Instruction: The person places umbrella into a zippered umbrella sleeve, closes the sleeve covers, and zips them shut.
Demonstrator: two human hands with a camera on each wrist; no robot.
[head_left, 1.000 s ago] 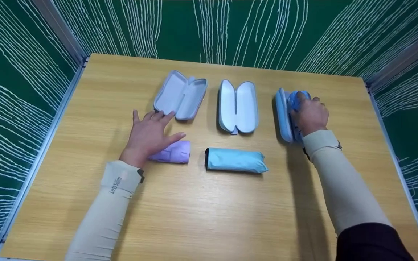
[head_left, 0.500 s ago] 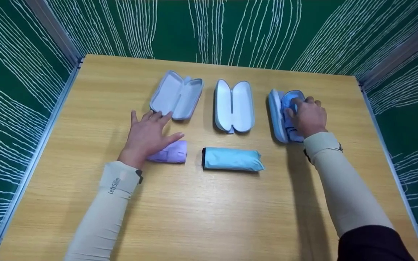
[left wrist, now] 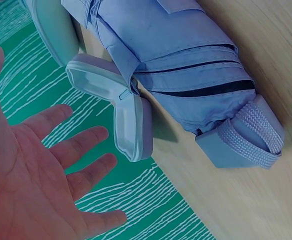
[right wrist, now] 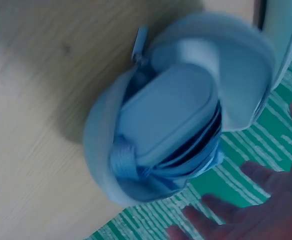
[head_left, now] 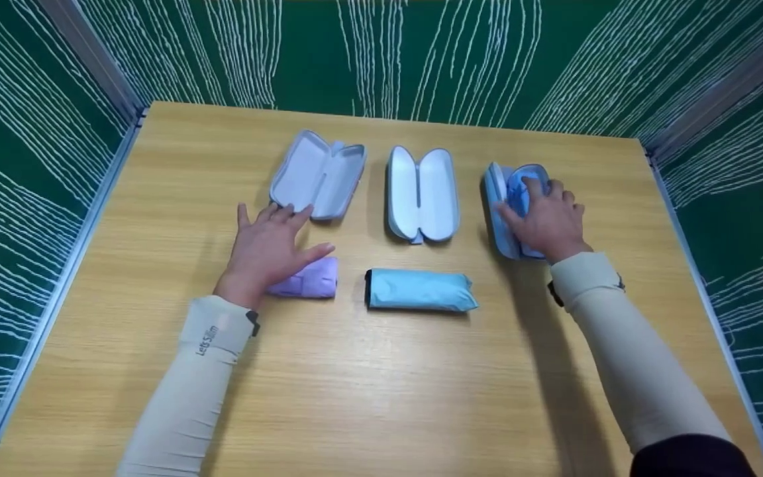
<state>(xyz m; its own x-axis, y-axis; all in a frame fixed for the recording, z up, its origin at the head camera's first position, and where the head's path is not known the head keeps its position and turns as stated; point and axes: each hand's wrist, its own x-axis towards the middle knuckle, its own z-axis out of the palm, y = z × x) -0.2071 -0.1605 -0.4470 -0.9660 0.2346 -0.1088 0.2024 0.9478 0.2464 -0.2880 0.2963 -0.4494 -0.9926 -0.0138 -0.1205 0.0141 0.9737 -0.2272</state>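
My right hand (head_left: 550,222) is over the right-hand blue case (head_left: 499,228), fingers spread and relaxed. Inside that unzipped hard case lies a folded blue umbrella (head_left: 519,192). In the right wrist view the umbrella's flat handle end (right wrist: 171,105) and strap sit in one half, with the other half folded out beside it and my fingers apart from both. My left hand (head_left: 265,252) hovers palm down, fingers spread, partly hiding a folded purple umbrella (head_left: 318,281). The left wrist view shows that umbrella's folds and braided wrist strap (left wrist: 251,142), with no finger on it.
A grey-lilac case (head_left: 318,175) lies unfolded beyond my left fingertips. Beside it stands a pale blue case (head_left: 424,199), also spread apart. A folded turquoise umbrella (head_left: 421,291) rests between my hands. Green panels with white lines (head_left: 381,59) border the wooden table (head_left: 381,391).
My right hand has released the blue umbrella, which now lies in the right-hand case, and its fingers have spread. My left hand has kept its pose. The head view has shifted slightly.
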